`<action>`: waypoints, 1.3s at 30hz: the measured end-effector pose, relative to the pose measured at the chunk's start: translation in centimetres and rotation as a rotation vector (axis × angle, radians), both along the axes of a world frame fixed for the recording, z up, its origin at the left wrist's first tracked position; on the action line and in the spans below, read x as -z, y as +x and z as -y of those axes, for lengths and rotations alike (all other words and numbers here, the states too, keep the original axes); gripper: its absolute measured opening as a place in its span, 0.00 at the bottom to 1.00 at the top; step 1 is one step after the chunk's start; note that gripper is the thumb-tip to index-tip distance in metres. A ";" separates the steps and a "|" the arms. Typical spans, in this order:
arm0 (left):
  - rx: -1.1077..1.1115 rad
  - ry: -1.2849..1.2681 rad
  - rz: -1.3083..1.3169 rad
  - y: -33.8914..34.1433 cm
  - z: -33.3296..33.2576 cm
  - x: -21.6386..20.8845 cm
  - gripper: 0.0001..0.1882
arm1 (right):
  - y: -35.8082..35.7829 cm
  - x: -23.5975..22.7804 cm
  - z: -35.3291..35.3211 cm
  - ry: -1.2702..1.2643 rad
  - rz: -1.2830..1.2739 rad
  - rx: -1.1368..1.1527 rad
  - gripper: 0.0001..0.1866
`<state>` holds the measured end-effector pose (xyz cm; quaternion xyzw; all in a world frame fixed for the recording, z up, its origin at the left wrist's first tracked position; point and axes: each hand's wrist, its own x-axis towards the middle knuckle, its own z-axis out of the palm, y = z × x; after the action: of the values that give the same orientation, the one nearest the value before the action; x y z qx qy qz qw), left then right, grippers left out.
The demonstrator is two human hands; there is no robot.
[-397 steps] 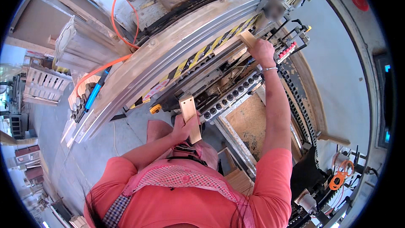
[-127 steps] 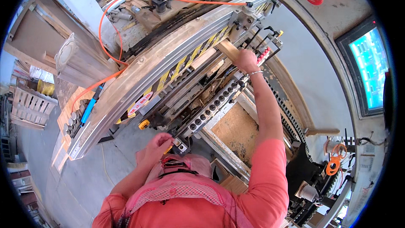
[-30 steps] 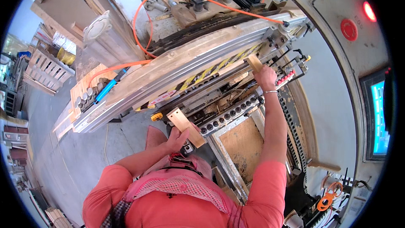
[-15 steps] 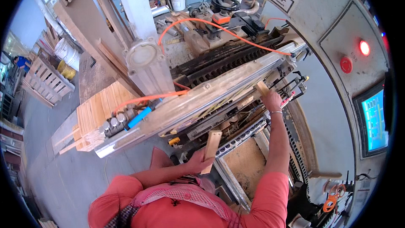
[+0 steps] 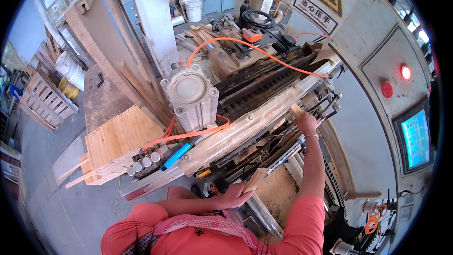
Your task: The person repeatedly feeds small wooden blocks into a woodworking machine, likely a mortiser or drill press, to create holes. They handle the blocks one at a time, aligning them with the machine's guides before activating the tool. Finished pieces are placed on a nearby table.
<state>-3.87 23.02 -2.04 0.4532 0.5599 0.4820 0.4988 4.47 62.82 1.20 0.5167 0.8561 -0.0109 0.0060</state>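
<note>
In front of my body, my left hand is closed around a short wooden block, which tilts up and to the right. My right arm reaches out to the far right end of the machine. There my right hand grips a second wooden piece, close to the metal clamps. The fingers of this hand are partly hidden. Below the two hands lies a frame-like bed with a sawdust-covered board.
A metal cylinder with orange hoses stands on the machine beam. Stacked wooden strips lie at the left. On the right are a control panel with a lit red lamp, a red button and a screen. A handwheel stands at the back.
The wooden block in my left hand has moved right and tilted over from near upright. My right hand stays at the clamps with its piece. The view has shifted slightly.
</note>
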 end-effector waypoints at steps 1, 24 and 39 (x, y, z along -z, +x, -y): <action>-0.006 -0.011 0.014 0.1 0.0 -0.1 0.13 | 0.1 -0.2 0.0 -0.005 0.007 -0.003 0.21; -0.392 -0.019 0.137 2.2 -0.3 1.1 0.11 | 1.3 0.7 -0.4 0.019 -0.098 -0.073 0.22; -0.415 0.028 0.134 2.5 -0.7 1.1 0.09 | 1.4 2.0 -1.6 0.025 -0.093 -0.084 0.22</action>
<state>-1.35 23.72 -3.18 0.3022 0.6000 0.6110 0.4187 5.88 64.43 -0.83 0.4791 0.8765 -0.0237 -0.0398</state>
